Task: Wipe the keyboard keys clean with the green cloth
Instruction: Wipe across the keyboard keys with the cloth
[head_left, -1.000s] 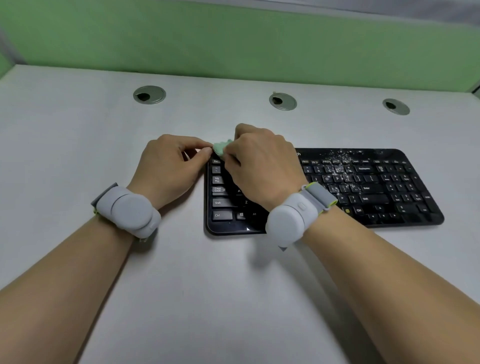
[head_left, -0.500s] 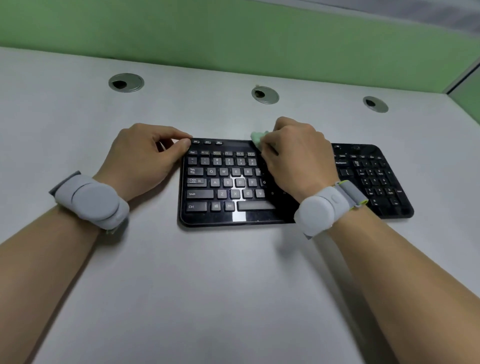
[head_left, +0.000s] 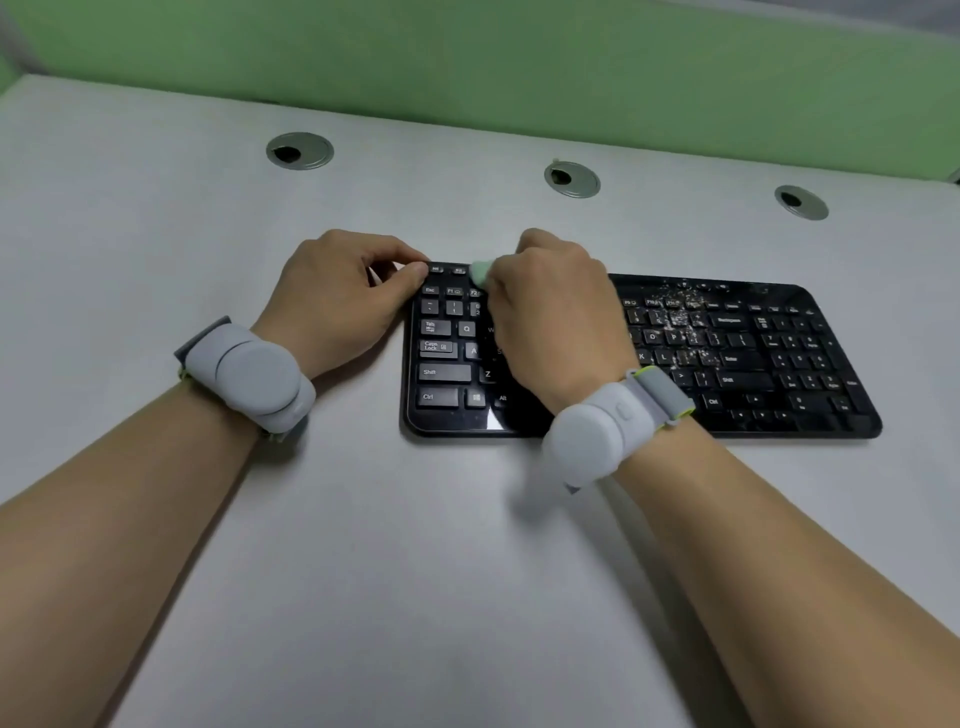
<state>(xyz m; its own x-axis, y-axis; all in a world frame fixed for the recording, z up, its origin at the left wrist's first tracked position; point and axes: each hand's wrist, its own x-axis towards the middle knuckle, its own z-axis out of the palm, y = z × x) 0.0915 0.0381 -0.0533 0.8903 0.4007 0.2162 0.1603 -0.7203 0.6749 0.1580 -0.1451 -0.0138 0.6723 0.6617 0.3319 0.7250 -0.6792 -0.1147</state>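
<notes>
Two forearms enter from the lower corners of the frame, each with a grey wrist unit. They rest over the pale counter (head_left: 467, 571).

The black keyboard (head_left: 779, 415) lies at centre frame, its long axis running left to right. The left hand (head_left: 337, 301) sits at the keyboard's upper-left corner, fingers curled, thumb tip against the corner edge; judged function: bracing the unit.

The right hand (head_left: 550, 322) is over the left-centre key rows, fingers closed on the green cloth (head_left: 480, 274), of which only a small fold shows at the top key row, close beside the left thumb.

The debris (head_left: 675, 317), pale specks, lies on the upper-right keys, to the right of the cloth. The right hand is nearer. Judged next stroke: rightward along the long axis.

Three cable grommets line the far counter edge, before a green partition.
</notes>
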